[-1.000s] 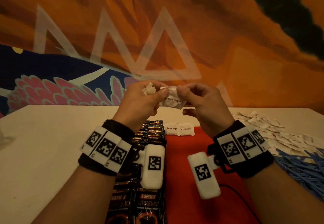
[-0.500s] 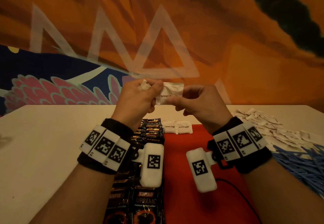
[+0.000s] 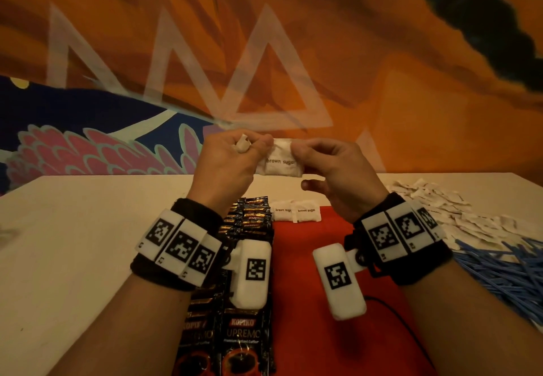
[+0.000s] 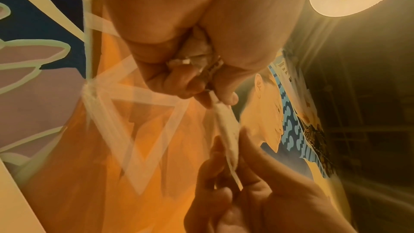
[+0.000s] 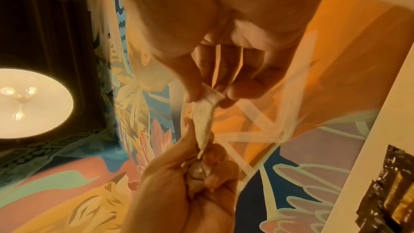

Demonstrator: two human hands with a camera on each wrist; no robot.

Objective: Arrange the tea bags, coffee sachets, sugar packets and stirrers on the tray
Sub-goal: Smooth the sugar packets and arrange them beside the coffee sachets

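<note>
Both hands are raised above the red tray (image 3: 308,258). Between them is a white brown sugar packet (image 3: 280,165), seen edge-on in the wrist views (image 4: 227,134) (image 5: 202,121). My left hand (image 3: 232,158) pinches its left end and also holds more crumpled white packets (image 3: 242,143) in its curled fingers (image 4: 195,54). My right hand (image 3: 329,161) pinches the packet's right end with thumb and forefinger. Two brown sugar packets (image 3: 295,212) lie at the tray's far edge. Black Kopiko coffee sachets (image 3: 241,337) lie in a row along the tray's left side.
A heap of white sugar packets (image 3: 435,214) lies on the white table (image 3: 73,243) at the right, with a pile of blue stirrers (image 3: 505,267) nearer me. A black cable (image 3: 393,314) crosses the tray. A painted wall stands behind the table.
The packet between my hands has been turned and pulled flat, its printed face toward me. Both hands stay raised at about the same spot.
</note>
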